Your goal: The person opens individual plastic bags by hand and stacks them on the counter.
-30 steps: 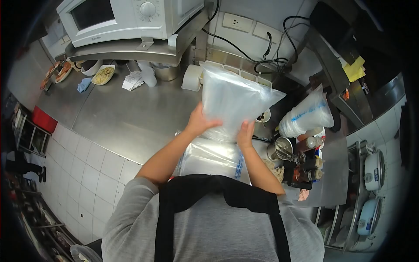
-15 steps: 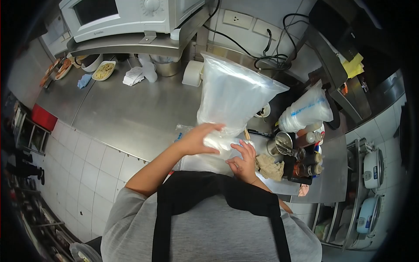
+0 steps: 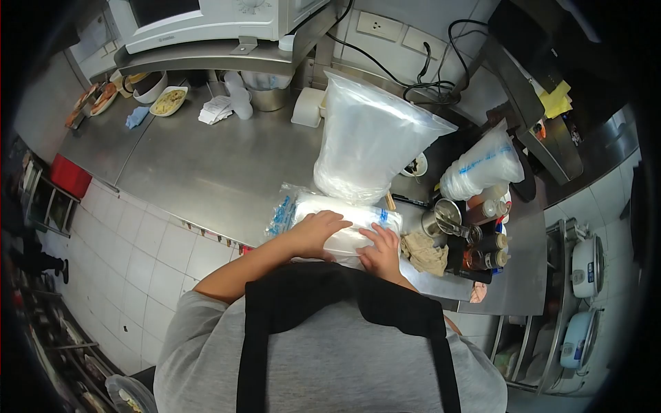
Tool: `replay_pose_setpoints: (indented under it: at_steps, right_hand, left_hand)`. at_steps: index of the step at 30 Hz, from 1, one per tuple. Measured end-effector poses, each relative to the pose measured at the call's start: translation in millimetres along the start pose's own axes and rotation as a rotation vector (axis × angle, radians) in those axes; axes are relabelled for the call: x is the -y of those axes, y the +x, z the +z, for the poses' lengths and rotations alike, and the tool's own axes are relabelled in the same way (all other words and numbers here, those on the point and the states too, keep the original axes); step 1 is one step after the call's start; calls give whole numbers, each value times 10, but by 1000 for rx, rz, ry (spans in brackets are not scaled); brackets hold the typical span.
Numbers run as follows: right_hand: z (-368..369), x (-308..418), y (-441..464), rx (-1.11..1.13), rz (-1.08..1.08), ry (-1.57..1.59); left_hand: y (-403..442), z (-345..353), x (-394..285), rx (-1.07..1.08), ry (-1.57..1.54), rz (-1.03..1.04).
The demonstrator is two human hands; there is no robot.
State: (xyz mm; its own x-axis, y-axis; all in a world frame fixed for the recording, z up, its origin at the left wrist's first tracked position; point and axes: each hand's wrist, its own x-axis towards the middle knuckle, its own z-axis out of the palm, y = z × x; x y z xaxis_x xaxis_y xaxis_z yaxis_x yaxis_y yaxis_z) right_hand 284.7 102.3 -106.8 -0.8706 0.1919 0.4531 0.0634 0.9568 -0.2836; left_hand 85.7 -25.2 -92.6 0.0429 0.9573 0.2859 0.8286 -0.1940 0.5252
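A large clear plastic bag stands on the steel counter, its wide opening at the top. In front of it, close to my body, lies a stack of clear plastic packaging with blue print. My left hand rests on the left part of this stack, fingers apart. On its right part is my right hand, fingers spread over the plastic. Neither hand touches the standing bag.
A metal cup, sauce bottles, a beige cloth and another bag stand or lie at the right. A white microwave sits on a shelf above the counter.
Both hands have let go of the large bag and moved down toward my body, onto the flat plastic stack. The bag stays upright, its opening now wider.
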Motion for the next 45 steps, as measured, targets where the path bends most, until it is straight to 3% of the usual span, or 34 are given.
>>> replay_pose_setpoints:
  at_steps: [3,6,9,10,13,15,18,21,23,24,27,30,31,32,35,36,37,39,42,45]
  right_hand:
    - [-308,147,198,-13,24,25]
    - [-782,431,555,91,75,-43]
    - [-1056,298,659,573,346,140]
    - [-1094,139,634,503,205,177]
    - [-1400,-130,599,522,398,298]
    - [-1555,-185,583,344,403,532]
    - [-1657,-126,592,83,449,837]
    - [-1832,63,635,-115,349,1078]
    - [-1943,124,606,-190,195,1333]
    - [-1998,122,622,-182,-26,1345]
    - [-2071,296,641,-141,155,1092]
    - [-1784,158,495,480,230,708]
    - [-1599,81,357,659,239,757]
    - [-1453,44,202,798,334,1004]
    - [-1164,23,-74,812,409,1095]
    - [-1105,35,-164,649,701,1279]
    - [-1026,27,-195,511,611,963]
    - [-772,-31,-227,232,410,329]
    - [-167,-193,-486,16,323,20]
    - [-21,-163,-474,-180,244,-21]
  left_hand:
    - [64,-20,-11,240,-60,-121]
    - [145,-197,-195,223,-143,1]
    - [206,-547,-461,169,-229,99]
    - [198,-643,-449,122,-204,84]
    - [85,-1001,-316,-18,-172,12]
    - [22,-1190,-289,-89,-217,-65]
    - [25,-1176,-282,-202,-1010,-216]
    - [94,-1380,-496,-295,-1186,-113]
    - [93,-1515,-635,-333,-1205,89]
    - [96,-1564,-686,-349,-1212,190]
    - [169,-1609,-814,-255,-877,127]
    - [9,-1151,-559,203,-437,71]
    - [-52,-1000,-492,431,-562,-19]
    - [-94,-867,-431,661,-682,-112]
    - [-218,-477,-276,474,-801,-228]
    - [-193,-452,-325,280,-621,-344]
    - [-156,-329,-251,24,-307,-221]
    - [-31,-106,-140,-134,-197,-178]
    - [4,256,80,12,162,-105]
    - [27,201,-19,14,74,-217]
